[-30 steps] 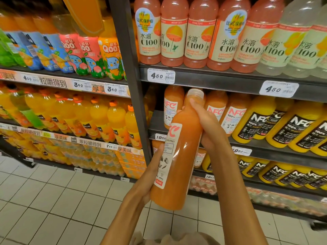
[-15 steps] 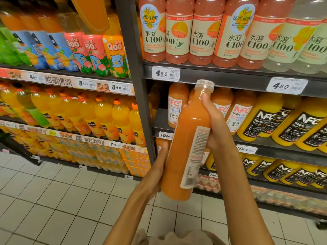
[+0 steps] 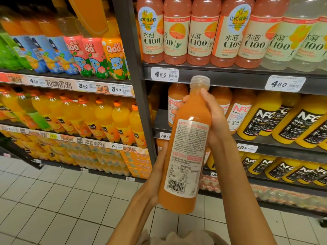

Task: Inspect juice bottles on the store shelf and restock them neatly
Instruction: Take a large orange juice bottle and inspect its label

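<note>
Gripping juice bottle [image 3: 187, 147] between hands, right hand [image 3: 215, 115] high, left hand [image 3: 155, 183] low

Bottle [image 3: 187, 152] label print: too small to read. Left hand [image 3: 155, 177] fingers: hidden behind bottle. C100 bottles [image 3: 203, 32] at 12 o'clock: caps cropped.

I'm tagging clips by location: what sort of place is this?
Most likely a supermarket drinks aisle: metal shelves packed with bottled juice, price tags on the shelf edges, and a person's hands holding one orange juice bottle.
</note>
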Demonstrator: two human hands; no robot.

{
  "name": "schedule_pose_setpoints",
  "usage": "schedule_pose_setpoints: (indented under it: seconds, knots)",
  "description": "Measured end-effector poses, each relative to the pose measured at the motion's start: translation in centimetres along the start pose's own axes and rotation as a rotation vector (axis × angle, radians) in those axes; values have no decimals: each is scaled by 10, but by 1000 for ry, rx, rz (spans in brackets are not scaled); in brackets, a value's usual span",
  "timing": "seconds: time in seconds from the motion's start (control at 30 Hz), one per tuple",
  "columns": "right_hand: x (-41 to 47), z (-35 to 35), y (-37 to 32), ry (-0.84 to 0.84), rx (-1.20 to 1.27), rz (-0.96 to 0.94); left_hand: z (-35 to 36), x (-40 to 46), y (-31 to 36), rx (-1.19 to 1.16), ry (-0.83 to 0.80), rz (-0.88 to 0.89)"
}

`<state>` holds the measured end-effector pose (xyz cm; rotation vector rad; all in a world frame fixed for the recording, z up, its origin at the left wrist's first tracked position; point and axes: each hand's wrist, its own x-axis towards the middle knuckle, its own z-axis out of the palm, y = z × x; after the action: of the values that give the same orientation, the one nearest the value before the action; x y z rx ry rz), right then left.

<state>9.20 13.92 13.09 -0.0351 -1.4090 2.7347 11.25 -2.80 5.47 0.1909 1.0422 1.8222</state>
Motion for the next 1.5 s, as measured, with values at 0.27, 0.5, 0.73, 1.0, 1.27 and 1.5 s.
schedule_pose_setpoints:
  seconds: [0.27,0.5,0.73,1.0,1.27,1.5]
  knots:
    - [-3,9,-6,206,-349,-105,4,-1,10,343,241,185]
    - [-5,-1,-11,99,-302,-17,5,0,4,44,184,125]
    - [-2,0,7,-74,145,55,15,-4,2,-9,91,46]
    - [5,-5,8,244,-215,165,15,-7,2,61,195,42]
    - [15,-15,10,124,-18,312,24,-18,-3,-227,96,-15]
    - [0,-13,35,297,-20,419,35,-22,6,-464,28,-46]
